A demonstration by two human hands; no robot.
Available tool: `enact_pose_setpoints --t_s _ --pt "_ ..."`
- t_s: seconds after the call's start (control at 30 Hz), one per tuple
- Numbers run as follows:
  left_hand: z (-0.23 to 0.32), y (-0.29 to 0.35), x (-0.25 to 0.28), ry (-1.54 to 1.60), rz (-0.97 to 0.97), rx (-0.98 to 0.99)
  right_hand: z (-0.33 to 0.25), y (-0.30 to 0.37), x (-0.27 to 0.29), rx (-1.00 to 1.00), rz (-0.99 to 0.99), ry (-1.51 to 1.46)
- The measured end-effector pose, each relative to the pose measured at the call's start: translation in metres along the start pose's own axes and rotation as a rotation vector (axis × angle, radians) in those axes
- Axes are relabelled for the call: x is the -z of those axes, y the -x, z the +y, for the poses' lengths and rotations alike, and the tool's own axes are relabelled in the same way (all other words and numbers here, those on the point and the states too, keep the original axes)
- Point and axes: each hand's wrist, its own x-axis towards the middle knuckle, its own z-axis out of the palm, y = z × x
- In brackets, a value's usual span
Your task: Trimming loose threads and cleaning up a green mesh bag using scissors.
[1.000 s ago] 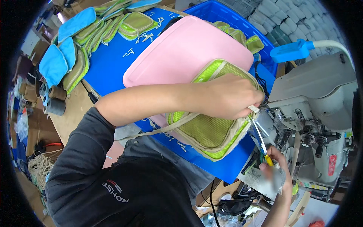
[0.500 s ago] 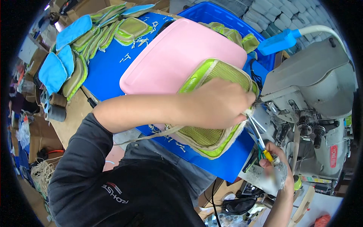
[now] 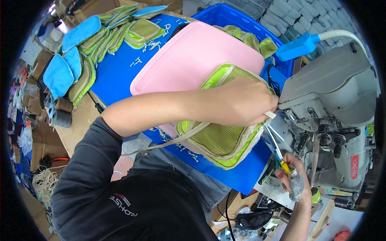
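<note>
Apparently sewn already, the green bag (image 3: 220, 140) lies partly on a pink board (image 3: 189, 60), its edge pinched in the left hand (image 3: 250, 101); a pale tab (image 3: 270, 115) sticks out uncut near scissors (image 3: 276, 148) held in the right hand (image 3: 296, 173).

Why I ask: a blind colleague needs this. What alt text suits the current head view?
A person's left hand holds a green mesh-fronted pouch by its edge while the right hand points yellow-handled scissors toward that edge, over a blue work surface beside a grey sewing machine.
</note>
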Motion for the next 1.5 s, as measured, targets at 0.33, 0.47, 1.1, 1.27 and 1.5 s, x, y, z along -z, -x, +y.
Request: enact_pose_setpoints --t_s 0.33,0.47,1.1,1.27,1.5 --pt "0.003 0.004 0.0 0.035 -0.009 0.03 -0.002 0.002 -0.006 -0.074 0.003 -0.172" --pt "0.004 0.003 -0.001 0.03 -0.03 0.033 0.007 -0.003 -0.007 0.003 0.044 -0.035" --pt "0.009 0.013 0.006 0.227 -0.027 0.168 0.071 0.007 -0.117 0.171 0.627 0.681" --pt "0.011 0.004 -0.008 0.045 -0.04 0.136 0.002 -0.02 -0.119 0.424 0.798 0.043" --pt "0.021 0.012 -0.008 0.228 0.003 0.297 -0.026 -0.072 -0.122 0.551 1.016 0.044"
